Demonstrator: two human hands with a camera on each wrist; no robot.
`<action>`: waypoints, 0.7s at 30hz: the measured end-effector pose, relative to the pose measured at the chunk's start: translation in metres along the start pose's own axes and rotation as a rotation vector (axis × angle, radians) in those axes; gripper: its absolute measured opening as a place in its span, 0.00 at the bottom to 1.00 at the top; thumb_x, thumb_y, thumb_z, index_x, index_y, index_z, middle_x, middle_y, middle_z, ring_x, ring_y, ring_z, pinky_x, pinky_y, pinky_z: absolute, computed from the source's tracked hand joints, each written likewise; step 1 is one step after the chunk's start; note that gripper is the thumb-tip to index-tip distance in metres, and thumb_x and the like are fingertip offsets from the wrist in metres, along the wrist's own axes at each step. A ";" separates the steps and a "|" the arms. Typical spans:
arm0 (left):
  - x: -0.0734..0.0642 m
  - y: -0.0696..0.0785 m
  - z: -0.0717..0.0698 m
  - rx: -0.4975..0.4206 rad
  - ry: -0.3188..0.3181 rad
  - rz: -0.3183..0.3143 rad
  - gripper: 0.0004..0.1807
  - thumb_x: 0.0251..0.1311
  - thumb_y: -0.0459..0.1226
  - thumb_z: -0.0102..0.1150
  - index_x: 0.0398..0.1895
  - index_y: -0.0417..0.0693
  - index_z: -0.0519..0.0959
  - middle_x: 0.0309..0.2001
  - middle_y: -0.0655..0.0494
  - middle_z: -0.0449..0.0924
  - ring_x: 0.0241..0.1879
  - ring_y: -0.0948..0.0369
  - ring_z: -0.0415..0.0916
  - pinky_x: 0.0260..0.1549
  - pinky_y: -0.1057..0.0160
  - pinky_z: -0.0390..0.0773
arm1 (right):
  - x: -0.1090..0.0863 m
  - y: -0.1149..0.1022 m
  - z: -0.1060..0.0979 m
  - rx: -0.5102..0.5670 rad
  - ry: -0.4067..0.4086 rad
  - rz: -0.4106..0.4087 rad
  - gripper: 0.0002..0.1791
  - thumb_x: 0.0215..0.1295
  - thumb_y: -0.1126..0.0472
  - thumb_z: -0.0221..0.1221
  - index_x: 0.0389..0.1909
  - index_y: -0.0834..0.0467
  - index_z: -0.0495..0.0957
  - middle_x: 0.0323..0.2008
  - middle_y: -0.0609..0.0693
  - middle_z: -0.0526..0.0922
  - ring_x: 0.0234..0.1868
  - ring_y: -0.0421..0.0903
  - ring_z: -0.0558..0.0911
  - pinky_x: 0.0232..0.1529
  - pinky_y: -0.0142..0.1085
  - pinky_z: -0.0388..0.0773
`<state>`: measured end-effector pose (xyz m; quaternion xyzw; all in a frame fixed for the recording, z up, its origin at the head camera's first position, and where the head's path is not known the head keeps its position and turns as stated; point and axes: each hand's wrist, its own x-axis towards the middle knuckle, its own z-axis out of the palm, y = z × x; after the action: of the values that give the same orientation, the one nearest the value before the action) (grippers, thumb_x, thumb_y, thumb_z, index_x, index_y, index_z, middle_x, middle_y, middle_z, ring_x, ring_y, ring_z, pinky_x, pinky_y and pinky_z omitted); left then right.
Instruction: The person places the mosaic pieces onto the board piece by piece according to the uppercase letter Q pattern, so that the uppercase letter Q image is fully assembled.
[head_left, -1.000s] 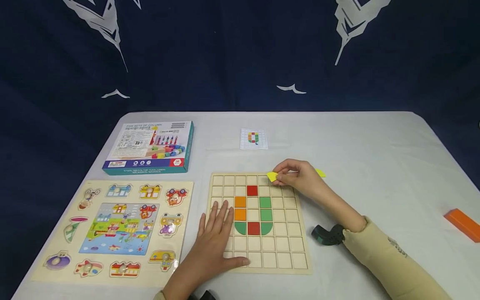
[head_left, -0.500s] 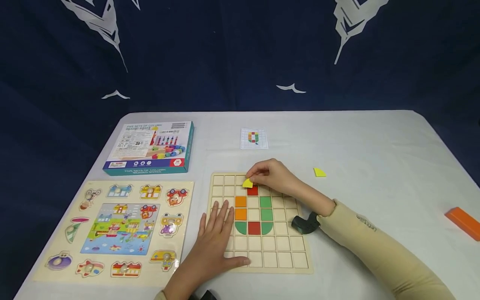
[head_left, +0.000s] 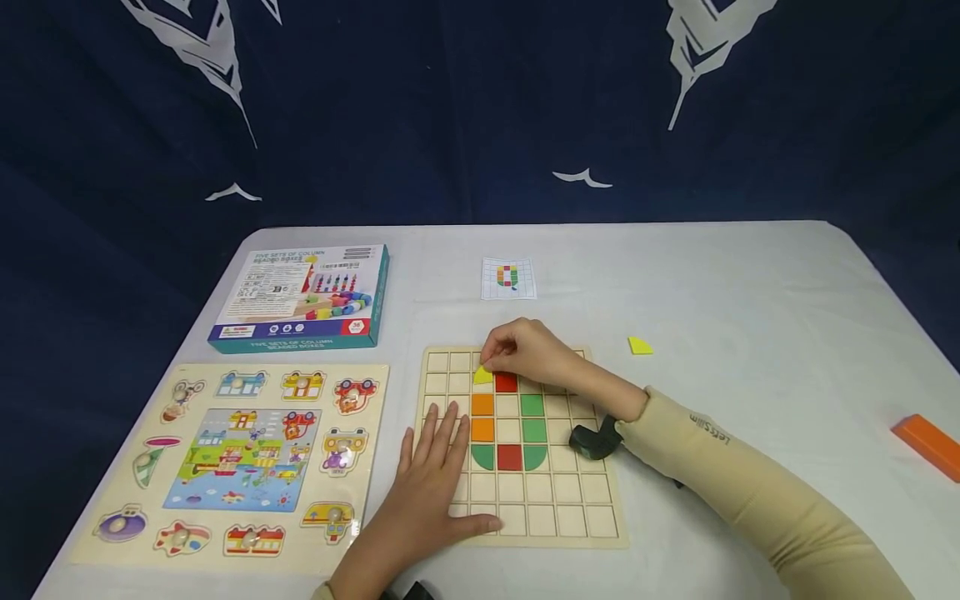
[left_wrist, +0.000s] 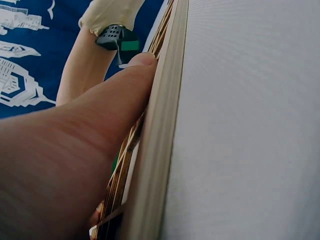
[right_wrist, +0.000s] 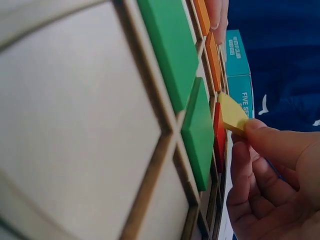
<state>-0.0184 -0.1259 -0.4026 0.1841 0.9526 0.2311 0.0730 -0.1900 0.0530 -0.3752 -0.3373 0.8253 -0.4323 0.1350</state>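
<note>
My right hand [head_left: 525, 350] pinches a yellow quarter-round tile [right_wrist: 232, 113] between thumb and fingers. In the head view this tile is at the cell left of the top red tile [head_left: 506, 382], just above the upper orange tile [head_left: 482, 405]. The wooden grid board [head_left: 555, 521] also holds green squares [head_left: 532, 406], a lower red tile [head_left: 509, 457] and two green rounded tiles [head_left: 482, 457]. My left hand [head_left: 427, 475] rests flat with spread fingers on the board's left side, its thumb [left_wrist: 142, 65] along the near part.
A second yellow tile [head_left: 640, 346] lies right of the board. Behind it is a small pattern card [head_left: 508, 293]. A picture puzzle board [head_left: 352, 500] and a toy box [head_left: 300, 296] are on the left, an orange block [head_left: 928, 447] at far right.
My right hand has carried the yellow tile leftward across the board's top and down to the cell beside the top red tile. The left hand has stayed in place.
</note>
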 end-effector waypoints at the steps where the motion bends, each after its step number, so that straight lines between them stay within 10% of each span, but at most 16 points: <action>1: 0.000 0.000 0.000 0.000 0.000 0.000 0.62 0.44 0.67 0.59 0.73 0.40 0.44 0.73 0.48 0.32 0.69 0.51 0.21 0.61 0.40 0.30 | 0.000 -0.001 0.000 -0.017 -0.009 -0.009 0.04 0.55 0.69 0.65 0.25 0.57 0.82 0.21 0.42 0.78 0.25 0.41 0.73 0.30 0.33 0.72; 13: 0.000 0.000 0.001 0.002 0.007 0.002 0.62 0.44 0.67 0.59 0.73 0.39 0.45 0.73 0.48 0.32 0.69 0.51 0.20 0.62 0.40 0.30 | -0.015 -0.002 -0.022 -0.109 0.038 -0.058 0.04 0.58 0.67 0.63 0.34 0.61 0.84 0.33 0.47 0.83 0.34 0.43 0.76 0.37 0.36 0.75; 21: -0.001 0.000 0.001 -0.001 0.023 0.004 0.63 0.43 0.64 0.63 0.73 0.39 0.44 0.73 0.48 0.32 0.70 0.51 0.20 0.62 0.41 0.29 | -0.062 0.031 -0.081 -0.142 0.191 0.138 0.08 0.63 0.65 0.59 0.41 0.62 0.83 0.37 0.51 0.83 0.35 0.47 0.75 0.35 0.38 0.70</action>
<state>-0.0176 -0.1255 -0.4035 0.1835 0.9529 0.2336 0.0617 -0.1992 0.1572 -0.3565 -0.2458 0.8842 -0.3925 0.0607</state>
